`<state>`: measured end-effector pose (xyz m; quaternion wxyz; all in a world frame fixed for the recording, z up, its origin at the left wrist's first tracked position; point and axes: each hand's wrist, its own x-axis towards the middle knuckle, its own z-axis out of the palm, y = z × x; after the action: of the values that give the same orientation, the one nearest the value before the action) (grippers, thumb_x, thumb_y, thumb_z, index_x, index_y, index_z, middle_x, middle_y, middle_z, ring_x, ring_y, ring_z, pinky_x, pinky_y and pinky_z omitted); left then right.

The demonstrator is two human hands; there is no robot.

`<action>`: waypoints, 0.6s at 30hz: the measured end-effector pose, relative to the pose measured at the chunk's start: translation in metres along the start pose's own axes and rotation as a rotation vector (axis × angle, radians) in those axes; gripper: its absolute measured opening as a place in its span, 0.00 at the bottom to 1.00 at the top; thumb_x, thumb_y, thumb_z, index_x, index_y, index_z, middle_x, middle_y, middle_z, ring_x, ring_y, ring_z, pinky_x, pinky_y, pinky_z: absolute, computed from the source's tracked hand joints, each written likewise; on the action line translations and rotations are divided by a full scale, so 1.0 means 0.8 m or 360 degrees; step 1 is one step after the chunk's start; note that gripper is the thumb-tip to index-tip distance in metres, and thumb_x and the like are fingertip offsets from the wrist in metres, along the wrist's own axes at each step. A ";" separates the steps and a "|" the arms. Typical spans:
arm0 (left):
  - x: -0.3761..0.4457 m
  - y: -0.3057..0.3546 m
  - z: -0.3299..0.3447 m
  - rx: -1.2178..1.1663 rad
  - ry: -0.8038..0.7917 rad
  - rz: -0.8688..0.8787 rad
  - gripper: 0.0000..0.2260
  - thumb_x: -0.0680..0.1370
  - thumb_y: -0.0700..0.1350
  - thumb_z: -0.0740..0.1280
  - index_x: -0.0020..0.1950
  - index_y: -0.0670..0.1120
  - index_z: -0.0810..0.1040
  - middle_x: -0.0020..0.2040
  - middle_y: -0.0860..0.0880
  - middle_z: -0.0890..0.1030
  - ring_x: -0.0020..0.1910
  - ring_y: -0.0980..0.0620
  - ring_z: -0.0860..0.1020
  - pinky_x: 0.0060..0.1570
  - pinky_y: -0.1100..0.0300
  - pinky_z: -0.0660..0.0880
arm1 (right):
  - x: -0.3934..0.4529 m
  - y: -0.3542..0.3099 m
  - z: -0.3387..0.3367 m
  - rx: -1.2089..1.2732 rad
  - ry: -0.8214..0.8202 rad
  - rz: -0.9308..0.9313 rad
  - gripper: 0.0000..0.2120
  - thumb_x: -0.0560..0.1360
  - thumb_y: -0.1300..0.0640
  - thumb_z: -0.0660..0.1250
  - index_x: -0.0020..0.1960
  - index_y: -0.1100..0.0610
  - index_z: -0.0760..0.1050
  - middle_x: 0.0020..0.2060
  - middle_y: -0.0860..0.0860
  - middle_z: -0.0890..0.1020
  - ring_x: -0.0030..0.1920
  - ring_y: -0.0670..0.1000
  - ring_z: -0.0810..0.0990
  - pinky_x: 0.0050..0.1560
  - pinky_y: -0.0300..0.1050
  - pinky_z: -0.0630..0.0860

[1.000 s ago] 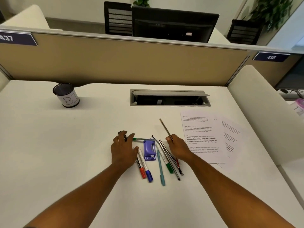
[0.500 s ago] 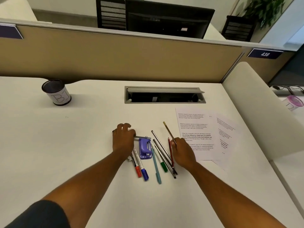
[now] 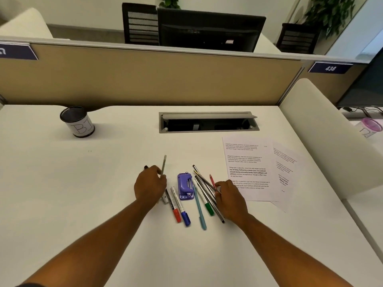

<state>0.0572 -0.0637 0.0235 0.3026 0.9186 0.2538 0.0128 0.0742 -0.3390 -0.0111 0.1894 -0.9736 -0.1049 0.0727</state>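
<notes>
At the far left of the white tabletop [image 3: 62,204], close to the beige partition [image 3: 145,79], a black mesh pen cup [image 3: 77,122] with a white paper label stands upright, well apart from everything else. Toward the middle, the left hand [image 3: 150,186] sits low over the tabletop with its grip clamped on a slim grey pen [image 3: 163,165], whose free end points up and away from the person. A small black tip [image 3: 146,167] also pokes out past the knuckles, and what it belongs to cannot be told.

Just right of that hand lie a black marker [image 3: 169,200], partly hidden under the hand, a white marker with a red cap [image 3: 175,205] and a white marker with a blue cap [image 3: 182,208], side by side. Next is a small purple plastic desk tool [image 3: 185,186], lying flat, then a light blue pen [image 3: 200,208], a white marker with a green cap [image 3: 205,201] and a fan of dark slim pens [image 3: 204,183].

The right hand [image 3: 230,198] rests on the right side of that fan. Its grip is closed on the lower end of a slim red pen [image 3: 212,180], whose tip shows above the fingers. Farther back, a grey cable tray [image 3: 208,122] is set into the tabletop. Two overlapping printed white sheets [image 3: 246,162] lie to the right, and the right hand covers the near left corner of one. At the far right, beyond a white divider [image 3: 323,131], stands a clear cup with a purple lid [image 3: 371,126].
</notes>
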 end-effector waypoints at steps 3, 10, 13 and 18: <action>-0.023 -0.014 0.002 -0.0218 -0.0012 -0.0127 0.13 0.75 0.46 0.69 0.59 0.45 0.77 0.51 0.46 0.83 0.49 0.45 0.82 0.47 0.53 0.77 | -0.003 -0.013 0.003 -0.0046 0.0042 -0.0004 0.18 0.80 0.42 0.61 0.64 0.53 0.72 0.55 0.51 0.76 0.54 0.52 0.77 0.50 0.48 0.80; -0.045 -0.022 0.011 -0.0234 -0.0093 -0.0242 0.22 0.75 0.53 0.70 0.62 0.44 0.68 0.53 0.43 0.81 0.52 0.41 0.81 0.48 0.49 0.78 | -0.003 -0.039 0.011 -0.0321 -0.0043 0.0033 0.37 0.72 0.27 0.61 0.67 0.54 0.68 0.60 0.53 0.73 0.59 0.54 0.74 0.52 0.50 0.79; -0.046 -0.018 0.014 -0.0119 -0.0028 -0.0269 0.29 0.72 0.61 0.71 0.61 0.43 0.67 0.56 0.43 0.78 0.56 0.40 0.78 0.50 0.46 0.78 | 0.000 -0.046 0.012 -0.0287 -0.0056 0.0044 0.33 0.73 0.30 0.64 0.66 0.54 0.69 0.60 0.54 0.73 0.60 0.54 0.74 0.53 0.50 0.79; -0.040 -0.013 0.022 0.0119 -0.0022 -0.0398 0.50 0.61 0.73 0.71 0.72 0.45 0.58 0.61 0.42 0.68 0.60 0.40 0.71 0.51 0.45 0.75 | 0.001 -0.050 0.011 -0.0246 -0.0080 0.0071 0.33 0.73 0.32 0.64 0.66 0.54 0.68 0.61 0.53 0.72 0.61 0.55 0.73 0.54 0.52 0.79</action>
<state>0.0280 -0.0813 0.0078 0.2693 0.8905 0.3644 -0.0407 0.0662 -0.2993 -0.0036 0.1092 -0.9853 -0.0931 0.0930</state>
